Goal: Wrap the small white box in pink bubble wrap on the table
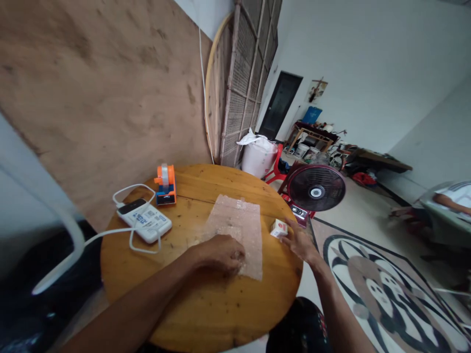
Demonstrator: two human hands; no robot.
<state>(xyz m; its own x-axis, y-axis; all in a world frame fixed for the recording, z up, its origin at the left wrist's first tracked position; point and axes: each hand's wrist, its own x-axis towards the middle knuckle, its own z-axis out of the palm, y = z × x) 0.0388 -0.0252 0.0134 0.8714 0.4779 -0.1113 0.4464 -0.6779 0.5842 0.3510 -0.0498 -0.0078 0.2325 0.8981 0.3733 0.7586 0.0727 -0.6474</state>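
On the round wooden table lies a sheet of clear bubble wrap. My left hand rests over its near part, fingers curled closed on the plastic at the fingertips. A small white box with a red mark stands to the right of the sheet. My right hand is at the box's right side, thumb and fingers closed around that end. The box sits on or just over the tabletop; which of the two, I cannot tell.
An orange and blue tape dispenser stands at the table's back left. Beside it a white power bank lies with a dark device and white cables. A fan stands beyond the right edge. Another person's arm shows far right.
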